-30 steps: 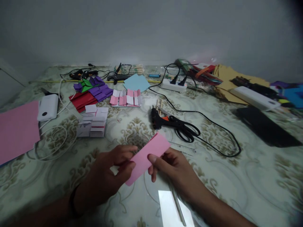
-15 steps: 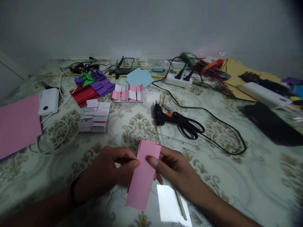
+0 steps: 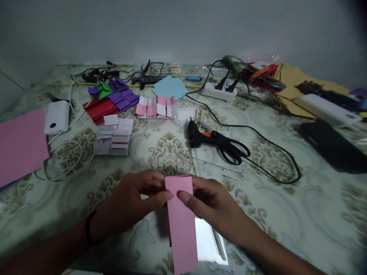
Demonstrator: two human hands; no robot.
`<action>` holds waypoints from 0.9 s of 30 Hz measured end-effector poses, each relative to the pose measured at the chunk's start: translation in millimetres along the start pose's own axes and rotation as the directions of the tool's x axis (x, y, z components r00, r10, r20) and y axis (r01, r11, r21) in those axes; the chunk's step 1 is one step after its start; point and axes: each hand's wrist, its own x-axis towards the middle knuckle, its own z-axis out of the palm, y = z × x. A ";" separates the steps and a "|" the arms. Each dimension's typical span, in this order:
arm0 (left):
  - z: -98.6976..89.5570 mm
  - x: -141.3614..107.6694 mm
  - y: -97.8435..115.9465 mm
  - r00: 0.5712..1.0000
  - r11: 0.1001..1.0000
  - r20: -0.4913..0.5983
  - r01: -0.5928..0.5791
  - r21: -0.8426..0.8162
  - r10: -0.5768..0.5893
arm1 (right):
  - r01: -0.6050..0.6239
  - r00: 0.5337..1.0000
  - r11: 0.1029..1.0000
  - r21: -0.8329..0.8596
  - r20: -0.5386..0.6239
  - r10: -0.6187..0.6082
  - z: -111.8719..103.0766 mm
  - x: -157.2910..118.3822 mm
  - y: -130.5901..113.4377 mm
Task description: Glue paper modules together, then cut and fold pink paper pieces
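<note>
Pink paper [image 3: 182, 229], left hand [image 3: 139, 196] and right hand [image 3: 213, 202] pinching opposite edges, each grip closed

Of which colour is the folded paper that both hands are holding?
The folded paper is pink; the head view shows it best.

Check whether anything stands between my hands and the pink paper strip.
Nothing visible: the left hand and right hand each have a thumb on the pink paper strip. The white sheet lies on the tabletop, not between them. The strip's far side is hidden.
</note>
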 end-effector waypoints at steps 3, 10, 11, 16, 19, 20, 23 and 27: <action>-0.2 -0.2 -1.8 0.998 0.999 -0.064 -0.025 -0.035 0.022 | -0.017 0.999 0.999 -0.050 0.032 0.018 0.2 -1.6 0.3; -2.2 -2.8 -2.5 0.987 0.989 -0.101 -0.119 0.089 0.128 | -0.007 0.998 0.996 -0.091 0.062 0.012 0.3 -3.2 -1.1; -2.2 -3.0 -2.9 0.984 0.987 -0.109 -0.128 0.093 0.138 | -0.008 0.998 0.996 -0.090 0.063 0.014 0.4 -3.2 -1.3; -2.4 -3.3 -4.3 0.978 0.980 -0.112 -0.166 0.111 0.179 | -0.011 0.998 0.995 -0.100 0.053 0.017 1.5 -3.3 -2.1; -2.4 -3.4 -4.1 0.977 0.979 -0.116 -0.165 0.122 0.179 | -0.004 0.998 0.996 -0.093 0.059 0.009 2.0 -3.1 -2.0; -2.3 -3.5 -3.9 0.977 0.979 -0.114 -0.164 0.122 0.178 | 0.000 0.998 0.996 -0.093 0.062 0.006 2.1 -3.0 -1.9; -2.1 -3.9 -3.2 0.978 0.980 -0.117 -0.157 0.124 0.171 | 0.009 0.998 0.996 -0.090 0.068 -0.003 2.1 -2.9 -1.6; -2.4 -4.6 -1.5 0.980 0.982 -0.120 -0.142 0.128 0.158 | 0.011 0.997 0.996 -0.085 0.072 -0.005 2.0 -3.2 -2.2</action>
